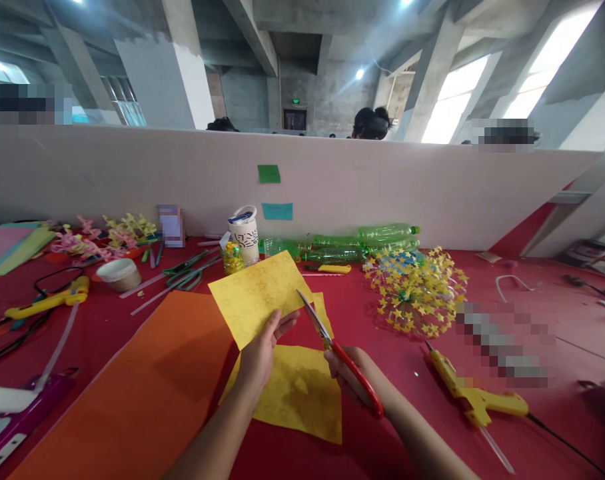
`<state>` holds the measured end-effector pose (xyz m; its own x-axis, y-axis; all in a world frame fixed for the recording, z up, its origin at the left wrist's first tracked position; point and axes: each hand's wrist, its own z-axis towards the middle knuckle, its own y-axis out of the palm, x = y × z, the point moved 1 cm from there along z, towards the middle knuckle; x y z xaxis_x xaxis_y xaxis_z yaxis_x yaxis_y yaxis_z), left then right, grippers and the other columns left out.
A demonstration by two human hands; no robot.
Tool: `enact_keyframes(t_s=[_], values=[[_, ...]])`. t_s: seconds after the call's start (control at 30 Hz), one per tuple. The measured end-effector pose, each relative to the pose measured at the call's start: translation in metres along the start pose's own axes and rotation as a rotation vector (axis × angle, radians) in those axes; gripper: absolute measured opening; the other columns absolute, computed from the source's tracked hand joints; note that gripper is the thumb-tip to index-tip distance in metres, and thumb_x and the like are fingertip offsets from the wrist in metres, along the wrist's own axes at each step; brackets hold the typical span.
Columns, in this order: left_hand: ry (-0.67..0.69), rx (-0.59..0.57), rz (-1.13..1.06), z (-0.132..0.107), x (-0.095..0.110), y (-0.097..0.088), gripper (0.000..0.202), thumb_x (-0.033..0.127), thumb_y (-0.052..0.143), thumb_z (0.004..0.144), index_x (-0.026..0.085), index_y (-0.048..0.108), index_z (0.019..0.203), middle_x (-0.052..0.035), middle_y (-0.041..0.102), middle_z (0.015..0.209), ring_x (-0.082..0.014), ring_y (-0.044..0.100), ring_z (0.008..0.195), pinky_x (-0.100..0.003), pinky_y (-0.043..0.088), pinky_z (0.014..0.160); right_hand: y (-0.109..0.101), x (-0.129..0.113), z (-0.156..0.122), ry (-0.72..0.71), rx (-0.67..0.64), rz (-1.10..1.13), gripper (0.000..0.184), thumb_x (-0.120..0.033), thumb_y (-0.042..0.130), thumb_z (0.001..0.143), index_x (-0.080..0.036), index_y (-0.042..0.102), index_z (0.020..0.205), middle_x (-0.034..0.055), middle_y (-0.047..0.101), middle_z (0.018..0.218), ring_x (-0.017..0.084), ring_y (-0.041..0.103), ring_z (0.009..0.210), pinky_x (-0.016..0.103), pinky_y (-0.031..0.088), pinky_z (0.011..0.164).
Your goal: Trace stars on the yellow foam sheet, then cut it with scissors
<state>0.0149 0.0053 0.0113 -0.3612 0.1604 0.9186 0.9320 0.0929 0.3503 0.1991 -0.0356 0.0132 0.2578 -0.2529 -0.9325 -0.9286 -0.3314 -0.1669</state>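
My left hand point(268, 337) grips a yellow sheet point(257, 290) with faint star outlines by its lower edge, holding it up off the table. In my right hand point(350, 373) are red-handled scissors point(357, 377). Their blades point up and left, with the tips at the right edge of the held sheet; whether they cut into it I cannot tell. Below my hands a second yellow sheet point(302, 393) lies flat on the red table. A narrow yellow piece point(322, 312) shows behind the blades. To the left lies a large orange sheet point(132, 373).
A bunch of yellow stars point(417, 293) stands at the right, near a yellow glue gun point(475, 397). Green plastic bottles point(387, 233), a white cup point(244, 237) and a yellow cutter point(334, 269) line the back. Another glue gun point(52, 300) lies left. A white partition point(182, 167) rises behind.
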Motion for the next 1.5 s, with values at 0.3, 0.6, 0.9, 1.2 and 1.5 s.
enact_keyframes(t_s=[0.3, 0.6, 0.9, 1.2, 1.5], values=[[-0.028, -0.058, 0.127, -0.004, -0.005, 0.002, 0.033, 0.049, 0.053, 0.08, 0.024, 0.068, 0.096, -0.0049, 0.067, 0.098, -0.027, 0.051, 0.109, -0.037, 0.018, 0.103, 0.002, -0.004, -0.003, -0.059, -0.044, 0.072, 0.044, -0.062, 0.042, 0.078, -0.018, 0.043, 0.07, -0.0089, 0.032, 0.041, 0.005, 0.031, 0.031, 0.016, 0.022, 0.031], [-0.067, -0.071, 0.152, -0.005, -0.009, 0.004, 0.037, 0.052, 0.049, 0.083, 0.025, 0.066, 0.101, -0.0051, 0.063, 0.108, -0.0285, 0.046, 0.115, -0.038, 0.008, 0.105, 0.008, 0.001, 0.002, -0.032, 0.002, 0.124, 0.045, -0.063, 0.038, 0.078, -0.019, 0.039, 0.067, -0.0099, 0.03, 0.038, 0.005, 0.029, 0.026, 0.017, 0.021, 0.028], [-0.065, -0.088, 0.155, -0.007, -0.004, 0.004, 0.041, 0.053, 0.049, 0.082, 0.024, 0.064, 0.106, -0.0044, 0.063, 0.11, -0.0283, 0.045, 0.115, -0.042, 0.007, 0.105, 0.006, -0.006, -0.001, 0.003, 0.025, 0.07, 0.048, -0.065, 0.041, 0.076, -0.019, 0.036, 0.063, -0.0087, 0.033, 0.039, 0.004, 0.029, 0.03, 0.018, 0.02, 0.033], [-0.066, -0.106, 0.202, -0.006, -0.004, 0.003, 0.039, 0.054, 0.048, 0.082, 0.024, 0.066, 0.101, -0.0036, 0.065, 0.106, -0.0273, 0.047, 0.114, -0.041, 0.013, 0.105, 0.006, -0.008, -0.004, -0.014, 0.021, 0.065, 0.046, -0.064, 0.041, 0.076, -0.018, 0.038, 0.066, -0.0091, 0.032, 0.04, 0.004, 0.029, 0.03, 0.017, 0.021, 0.032], [-0.063, -0.161, 0.213, -0.006, -0.015, 0.004, 0.044, 0.053, 0.047, 0.083, 0.019, 0.066, 0.104, -0.0065, 0.065, 0.105, -0.0272, 0.049, 0.111, -0.038, 0.024, 0.101, 0.005, -0.007, -0.003, -0.035, 0.03, 0.107, 0.046, -0.064, 0.04, 0.076, -0.019, 0.038, 0.067, -0.0108, 0.029, 0.037, 0.004, 0.028, 0.027, 0.015, 0.023, 0.028]])
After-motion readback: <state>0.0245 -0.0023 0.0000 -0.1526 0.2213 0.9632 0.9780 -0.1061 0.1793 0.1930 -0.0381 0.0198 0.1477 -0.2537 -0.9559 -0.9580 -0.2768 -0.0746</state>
